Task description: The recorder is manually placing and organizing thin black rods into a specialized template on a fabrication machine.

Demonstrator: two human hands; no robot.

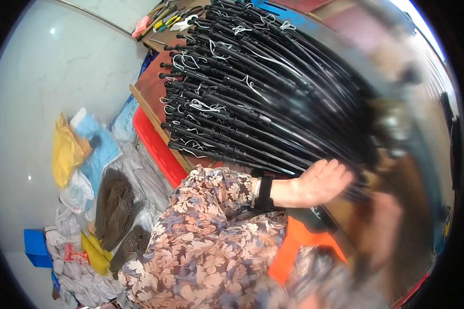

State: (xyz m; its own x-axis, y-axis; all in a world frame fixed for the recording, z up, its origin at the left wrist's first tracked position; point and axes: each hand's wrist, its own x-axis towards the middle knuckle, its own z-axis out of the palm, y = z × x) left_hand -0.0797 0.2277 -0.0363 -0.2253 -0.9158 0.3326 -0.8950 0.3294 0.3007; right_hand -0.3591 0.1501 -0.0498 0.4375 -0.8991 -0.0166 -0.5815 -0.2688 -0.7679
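Wearing a patterned top (206, 242) with an orange strip (299, 239) at its front, the person holds 2 hands near the rods' lower right side. The right hand (386, 211) is blurred; whether its fingers are spread or closed cannot be told. The left hand (322, 184) lies at the pile's near edge, its fingers bent and close together, perhaps to steady it; whether they pinch a rod cannot be told. Beyond it, the black rods (258, 113) lie side by side across a red tabletop (154, 77), their white cords (206, 106) toward the left, probably so the ends stay separate. A red bin (157, 149) sits at the table's left edge. Farthest, hand tools (167, 20) lie past the rods' ends, likely kept aside to leave room.
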